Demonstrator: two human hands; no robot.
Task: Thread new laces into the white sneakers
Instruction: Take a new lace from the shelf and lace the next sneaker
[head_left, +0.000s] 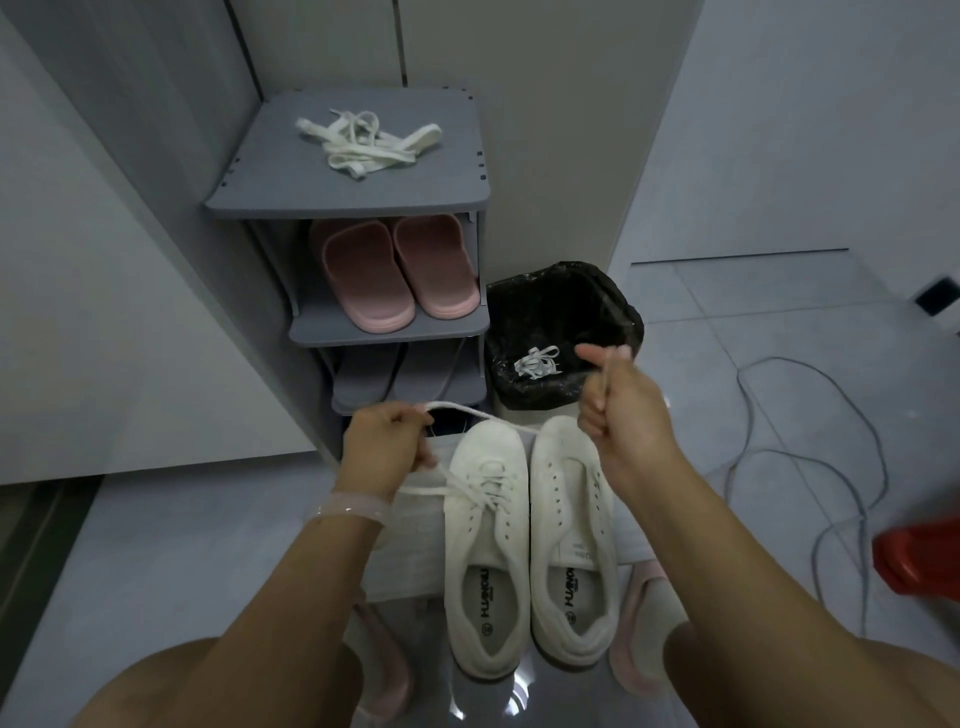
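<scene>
The left hand pinches a white lace in curled fingers, just above and left of the left sneaker. That shoe is already laced over its upper eyelets, and the lace ends run from it toward this hand. From the pinch the lace arcs rightward over the toes of both shoes toward the right hand, which is closed in a fist with the thumb up. The lace seems to end in that fist, though the grip itself is hidden. The right sneaker lies touching its pair, eyelets bare; both sit on a pale mat on the floor, in front of the rack.

The step looks like drawing the lace through and evening the ends. To do it well, keep the lace flat and untwisted, pull both hands with equal tension so the ends come out level, and steady the shoe so it does not slide off the mat. A spare lace pile lies on the rack's top shelf, ready for the right shoe. More lace lies in the bin.
</scene>
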